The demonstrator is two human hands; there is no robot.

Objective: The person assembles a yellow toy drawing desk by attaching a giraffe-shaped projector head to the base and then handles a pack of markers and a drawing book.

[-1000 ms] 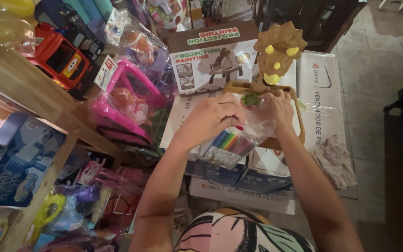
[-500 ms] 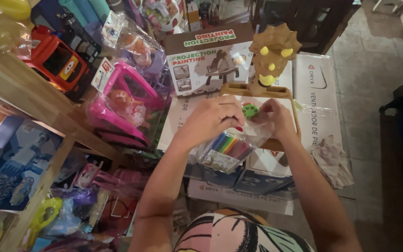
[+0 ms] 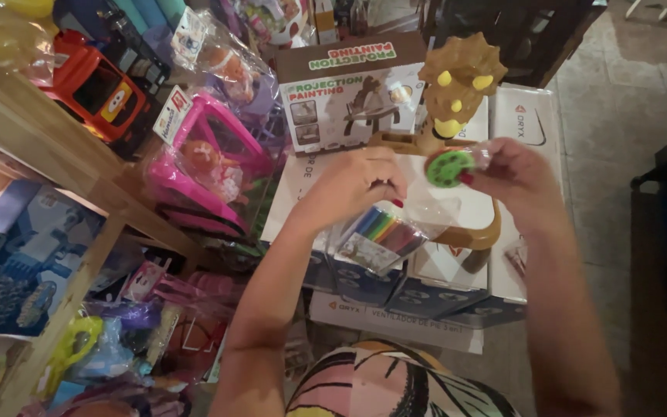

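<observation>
Green disc pinched in right hand fingertips, just below the brown dinosaur toy. Left hand grips the clear marker bag over white boxes. Unpacking step; disc looks ready for careful placing.

Both forearms bare, reaching up-frame toward 12 o'clock. Left hand fingers curled, pinching shut. Right hand at 3 o'clock of left, fingertips pinched, nails red.
</observation>
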